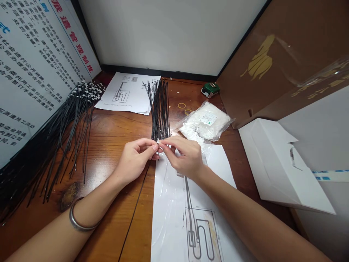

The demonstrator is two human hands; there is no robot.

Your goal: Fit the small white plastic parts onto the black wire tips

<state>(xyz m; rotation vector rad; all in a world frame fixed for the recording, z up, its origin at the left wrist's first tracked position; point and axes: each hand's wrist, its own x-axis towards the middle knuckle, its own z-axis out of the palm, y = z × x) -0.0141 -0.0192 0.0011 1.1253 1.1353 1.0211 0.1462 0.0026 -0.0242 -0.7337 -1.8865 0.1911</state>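
My left hand (136,156) is closed in a pinch, its thumb and forefinger on a thin black wire (158,155) that shows just below the fingertips. Against those fingertips, my right hand (187,153) pinches a small white connector (158,142), mostly hidden by the fingers. Whether the wire sits inside the connector I cannot tell. Right behind both hands lies a bundle of black wires (160,109), lengthwise on the table. A clear bag of small white connectors (208,122) is to the right, some spilling out toward my right hand.
Many black wires with white ends (73,120) lean at the left. A printed drawing (124,94) lies at the back, and another drawing sheet (174,218) lies under my right arm. A green tape measure (210,89), yellow rubber bands (181,105) and a white box (275,163) are also here.
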